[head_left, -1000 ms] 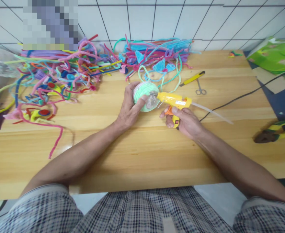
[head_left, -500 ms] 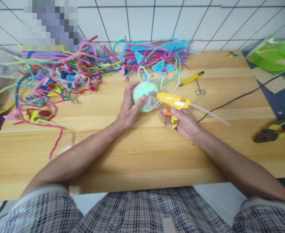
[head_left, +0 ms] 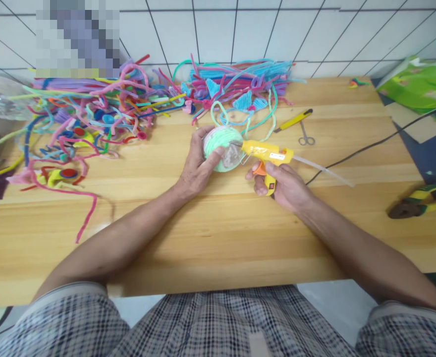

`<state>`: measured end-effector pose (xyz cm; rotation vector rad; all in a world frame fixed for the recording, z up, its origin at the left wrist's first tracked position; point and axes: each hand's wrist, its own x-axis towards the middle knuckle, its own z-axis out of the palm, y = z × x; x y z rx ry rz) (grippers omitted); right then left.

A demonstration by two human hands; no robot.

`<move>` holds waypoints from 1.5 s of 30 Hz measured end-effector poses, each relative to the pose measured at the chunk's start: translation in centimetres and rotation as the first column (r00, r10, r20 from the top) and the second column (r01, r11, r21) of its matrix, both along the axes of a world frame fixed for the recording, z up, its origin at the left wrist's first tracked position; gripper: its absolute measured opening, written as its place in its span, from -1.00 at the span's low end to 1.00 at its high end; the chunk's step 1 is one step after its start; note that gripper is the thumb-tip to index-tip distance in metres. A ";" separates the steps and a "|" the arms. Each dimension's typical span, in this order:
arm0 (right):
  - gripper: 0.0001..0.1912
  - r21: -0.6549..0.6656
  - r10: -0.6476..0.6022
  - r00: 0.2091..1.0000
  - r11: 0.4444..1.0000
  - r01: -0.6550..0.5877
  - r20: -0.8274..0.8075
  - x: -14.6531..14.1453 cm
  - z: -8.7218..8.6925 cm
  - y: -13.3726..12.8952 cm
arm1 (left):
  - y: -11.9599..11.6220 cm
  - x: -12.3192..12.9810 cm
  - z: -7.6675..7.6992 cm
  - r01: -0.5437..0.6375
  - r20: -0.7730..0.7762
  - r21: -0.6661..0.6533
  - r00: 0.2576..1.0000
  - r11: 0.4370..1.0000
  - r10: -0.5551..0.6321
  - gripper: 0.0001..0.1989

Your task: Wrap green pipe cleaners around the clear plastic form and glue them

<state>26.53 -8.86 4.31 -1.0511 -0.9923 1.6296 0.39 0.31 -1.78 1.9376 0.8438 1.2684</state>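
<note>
A round object point(head_left: 223, 141), partly wrapped in mint-green fuzzy strands and partly bare and clear-greyish, is held from its left side by my left hand point(head_left: 199, 166), the thumb lying across its front. My right hand point(head_left: 287, 184) grips a yellow glue gun point(head_left: 264, 152) by its handle, fingers around the orange trigger. The gun's nozzle points left at the bare part of the round object; whether it touches cannot be told. A translucent glue stick point(head_left: 324, 170) sticks out of the gun's back.
Colourful pipe cleaners point(head_left: 106, 109) are heaped at the back left, with more bundles point(head_left: 240, 79) at the back middle. A yellow cutter point(head_left: 294, 120), small scissors point(head_left: 306, 139), a black cable point(head_left: 366, 144) and pliers point(head_left: 407, 206) lie to the right.
The glue gun and my right hand have shifted slightly to the right. My left hand and the round object have hardly moved.
</note>
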 end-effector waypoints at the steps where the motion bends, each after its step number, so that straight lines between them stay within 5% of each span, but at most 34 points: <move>1: -0.42 0.001 -0.003 1.000 1.000 0.003 0.000 0.1 0.0 0.1 | 0.0 0.0 0.1 -0.001 -0.003 0.002 1.000 1.000 0.001 -0.39; 45: -0.48 0.061 0.039 0.997 0.997 -0.042 0.062 1.0 0.2 0.5 | 0.3 0.0 0.4 0.056 0.019 0.027 0.998 0.998 -0.057 -0.39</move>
